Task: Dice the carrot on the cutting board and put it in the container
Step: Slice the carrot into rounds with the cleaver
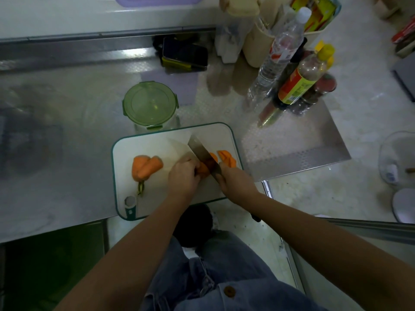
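A white cutting board [157, 198] with a green rim lies on the steel counter. My left hand [183, 176] presses down a carrot piece [203, 169] near the board's middle. My right hand [238, 182] grips the handle of a cleaver [199, 151], whose blade rests across that piece. A cut carrot slice [228, 158] lies to the right of the blade. Two stubby carrot chunks [144, 167], one with a green stem, sit at the board's left. Behind the board stands a round glass container [149, 105] with a green lid clipped on.
Several bottles [298, 79] stand at the back right on a perforated steel tray [314, 140]. A dark phone [184, 53] lies behind the container. A beige jug [256, 46] stands next to the bottles. The counter's front edge runs just below the board.
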The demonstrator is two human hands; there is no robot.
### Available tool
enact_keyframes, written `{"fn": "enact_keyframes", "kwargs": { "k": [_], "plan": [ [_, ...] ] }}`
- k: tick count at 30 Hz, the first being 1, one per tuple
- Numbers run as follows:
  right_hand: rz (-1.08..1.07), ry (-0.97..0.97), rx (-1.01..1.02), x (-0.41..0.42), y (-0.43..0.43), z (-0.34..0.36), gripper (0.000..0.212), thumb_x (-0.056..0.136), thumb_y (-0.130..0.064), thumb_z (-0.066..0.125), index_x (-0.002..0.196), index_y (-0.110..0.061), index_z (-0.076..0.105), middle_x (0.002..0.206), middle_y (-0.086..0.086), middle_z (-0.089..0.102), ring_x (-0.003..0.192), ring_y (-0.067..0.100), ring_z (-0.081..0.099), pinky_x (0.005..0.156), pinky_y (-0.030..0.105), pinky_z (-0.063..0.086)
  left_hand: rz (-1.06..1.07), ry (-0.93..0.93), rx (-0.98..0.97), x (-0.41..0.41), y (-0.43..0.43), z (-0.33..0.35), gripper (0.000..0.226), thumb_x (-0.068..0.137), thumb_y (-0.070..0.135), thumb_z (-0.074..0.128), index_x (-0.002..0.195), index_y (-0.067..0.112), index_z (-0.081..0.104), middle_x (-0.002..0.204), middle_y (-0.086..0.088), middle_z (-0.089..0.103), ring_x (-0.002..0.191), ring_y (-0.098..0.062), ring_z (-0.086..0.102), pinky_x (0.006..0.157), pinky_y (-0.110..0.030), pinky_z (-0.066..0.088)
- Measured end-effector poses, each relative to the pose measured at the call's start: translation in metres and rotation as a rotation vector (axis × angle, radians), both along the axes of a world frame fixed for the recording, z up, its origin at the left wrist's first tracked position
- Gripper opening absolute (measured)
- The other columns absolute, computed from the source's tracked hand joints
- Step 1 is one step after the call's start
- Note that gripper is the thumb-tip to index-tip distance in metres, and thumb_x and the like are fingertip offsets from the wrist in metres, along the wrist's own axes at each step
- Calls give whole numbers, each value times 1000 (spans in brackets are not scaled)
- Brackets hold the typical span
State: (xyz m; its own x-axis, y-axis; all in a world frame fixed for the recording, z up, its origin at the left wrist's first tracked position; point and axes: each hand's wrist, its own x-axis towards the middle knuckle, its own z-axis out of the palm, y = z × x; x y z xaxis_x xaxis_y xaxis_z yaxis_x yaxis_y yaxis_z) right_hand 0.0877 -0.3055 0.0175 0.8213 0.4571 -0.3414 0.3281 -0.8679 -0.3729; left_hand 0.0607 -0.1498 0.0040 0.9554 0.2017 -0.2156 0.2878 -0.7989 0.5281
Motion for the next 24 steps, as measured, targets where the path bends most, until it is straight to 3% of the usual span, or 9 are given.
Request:
{"fn": "enact_keyframes", "kwargs": {
  "k": [2,7,13,20,24],
  "plan": [
    [-18,21,82,4,-2,1,53,98,-26,45,147,-17,28,110,22,63,87,38,62,72,38,47,-1,-24,-8,-2,1,1,19,76,18,71,95,13,71,99,-7,61,91,-29,58,70,-33,41],
    [16,-22,145,5,-4,16,47,98,-24,45,142,-12,36,104,21,65,90,37,62,70,31,41,16,-63,-40,-6,2,2,16,77,20,72,91,10,72,95,-9,63,86,-29,59,70,-33,43],
    [117,-33,32,5,2,35,57,98,-25,43,150,-17,21,126,18,57,96,38,60,78,41,49,43,-44,-86,-4,2,4,12,76,20,75,83,12,70,90,-6,62,80,-24,58,66,-25,36],
    [125,6,-93,4,-10,31,36,99,-27,41,131,-9,43,90,14,64,78,29,61,68,35,47,22,-40,-97,-3,4,6,12,79,22,74,88,14,74,94,-6,65,83,-24,59,68,-24,36],
    [83,-32,21,9,-9,36,35,98,-24,44,129,-8,45,71,3,51,63,20,50,60,29,36,19,-10,-88,-4,6,2,17,82,24,71,95,13,72,97,-7,66,87,-25,60,74,-28,42]
  ]
}}
